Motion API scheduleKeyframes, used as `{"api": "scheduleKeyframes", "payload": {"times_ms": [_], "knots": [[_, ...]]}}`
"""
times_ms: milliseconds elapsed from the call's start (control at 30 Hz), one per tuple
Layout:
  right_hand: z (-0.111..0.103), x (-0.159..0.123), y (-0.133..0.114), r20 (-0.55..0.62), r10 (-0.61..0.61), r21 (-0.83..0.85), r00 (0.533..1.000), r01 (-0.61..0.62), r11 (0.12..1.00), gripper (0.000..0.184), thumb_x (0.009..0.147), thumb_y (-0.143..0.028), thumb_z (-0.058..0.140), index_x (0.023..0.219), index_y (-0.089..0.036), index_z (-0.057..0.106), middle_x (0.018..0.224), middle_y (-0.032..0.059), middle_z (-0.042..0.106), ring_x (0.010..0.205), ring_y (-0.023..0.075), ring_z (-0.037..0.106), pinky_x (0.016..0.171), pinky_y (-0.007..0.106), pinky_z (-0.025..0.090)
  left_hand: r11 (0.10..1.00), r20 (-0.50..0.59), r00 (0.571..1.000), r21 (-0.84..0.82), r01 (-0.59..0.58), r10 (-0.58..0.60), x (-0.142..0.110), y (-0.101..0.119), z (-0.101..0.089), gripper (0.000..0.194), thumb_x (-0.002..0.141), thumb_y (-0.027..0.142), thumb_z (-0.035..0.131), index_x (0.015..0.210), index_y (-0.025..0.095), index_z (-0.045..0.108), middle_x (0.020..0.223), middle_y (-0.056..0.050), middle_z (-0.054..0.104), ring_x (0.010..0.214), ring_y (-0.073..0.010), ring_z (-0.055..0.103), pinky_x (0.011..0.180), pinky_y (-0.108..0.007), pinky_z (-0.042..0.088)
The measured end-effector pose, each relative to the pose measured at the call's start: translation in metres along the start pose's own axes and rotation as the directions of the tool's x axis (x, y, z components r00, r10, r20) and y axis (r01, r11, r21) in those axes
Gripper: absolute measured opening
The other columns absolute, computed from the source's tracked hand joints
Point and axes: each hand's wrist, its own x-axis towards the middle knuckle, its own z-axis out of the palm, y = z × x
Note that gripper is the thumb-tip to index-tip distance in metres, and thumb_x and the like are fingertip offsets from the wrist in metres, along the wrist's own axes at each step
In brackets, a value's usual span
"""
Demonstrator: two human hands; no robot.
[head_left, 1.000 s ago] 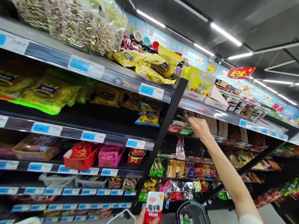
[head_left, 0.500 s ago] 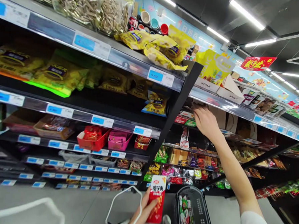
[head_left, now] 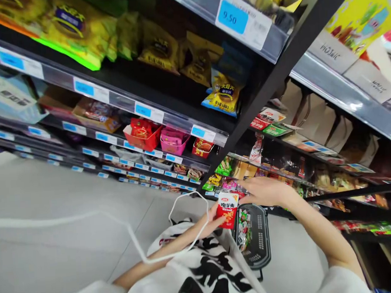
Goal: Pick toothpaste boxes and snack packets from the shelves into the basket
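Observation:
My left hand [head_left: 215,219] is closed around a red and white snack packet [head_left: 229,214], held upright with its printed front showing. Just right of the packet, my right hand [head_left: 265,190] reaches across with its fingers stretched out and nothing visible in them. Its fingertips come close to the packet's upper right edge; whether they touch it I cannot tell. Below both hands stands a black shopping basket [head_left: 265,258] with several small green, red and white packages [head_left: 244,227] inside.
A shelf unit [head_left: 111,100] on the left carries yellow bags [head_left: 223,92], a red tub [head_left: 142,134] and a pink tub [head_left: 174,141]. A dark upright post [head_left: 261,95] divides it from the right-hand shelves. A white cord [head_left: 131,233] loops in front of my left arm.
My right hand has come down from the upper right shelf to beside the packet. My left hand still holds the packet. The view has tilted downward, showing more floor and basket.

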Motion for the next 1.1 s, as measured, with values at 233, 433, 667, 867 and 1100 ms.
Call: {"api": "scheduleKeyframes", "payload": {"times_ms": [233,433,667,867,1100], "knots": [[0.035,0.024,-0.004,0.000,-0.197,0.170,0.980,0.195,0.966,0.020,0.102,-0.030,0.057,0.114,-0.021,0.070,0.088,0.0062,0.074,0.084,0.0201,0.068,0.065,0.024,0.040,0.995,-0.051,0.993,0.003,0.102,-0.102,-0.005,0.020,0.013,0.058,0.081,0.047,0.073,0.129,0.016,0.065,0.112,-0.011,0.078,0.101,-0.0281,0.073,0.092,-0.040,0.059],[0.023,0.001,-0.003,-0.122,-0.163,0.342,0.979,0.195,0.919,0.024,0.089,-0.028,0.074,0.111,-0.020,0.074,0.085,0.0022,0.076,0.074,0.0144,0.066,0.067,0.021,0.043,0.963,-0.410,0.892,0.257,-0.087,0.190,0.003,0.004,0.008,0.033,0.072,0.057,0.078,0.071,0.023,0.074,0.072,-0.006,0.077,0.070,-0.0239,0.072,0.072,-0.035,0.060],[0.000,-0.036,-0.001,-0.483,-0.177,0.331,0.857,0.367,0.869,0.024,0.100,-0.016,0.055,0.104,-0.019,0.078,0.096,0.0067,0.081,0.087,0.0168,0.076,0.079,0.024,0.056,0.969,-0.402,0.888,0.195,-0.155,0.223,0.003,0.008,0.011,0.046,0.082,0.065,0.067,0.098,0.023,0.074,0.097,-0.010,0.079,0.083,-0.0261,0.074,0.078,-0.037,0.062],[-0.025,-0.086,0.030,-0.997,0.032,0.030,-0.065,0.035,0.999,0.035,0.092,-0.011,0.063,0.112,-0.036,0.076,0.104,0.0020,0.080,0.092,0.0260,0.078,0.076,0.045,0.067,0.993,-0.101,0.993,0.106,-0.051,0.062,0.009,0.024,0.010,0.051,0.094,0.064,0.051,0.108,0.021,0.073,0.108,-0.012,0.075,0.094,-0.0246,0.070,0.074,-0.031,0.059],[-0.056,-0.060,0.094,-0.991,-0.068,-0.114,0.112,-0.485,0.867,0.049,0.098,-0.010,0.038,0.132,-0.026,0.069,0.130,0.0068,0.071,0.117,0.0232,0.071,0.092,0.037,0.063,0.983,0.019,0.999,0.180,0.024,-0.028,0.012,0.010,0.008,0.052,0.093,0.067,0.052,0.097,0.019,0.071,0.084,-0.008,0.074,0.075,-0.0196,0.069,0.064,-0.026,0.053]]}}
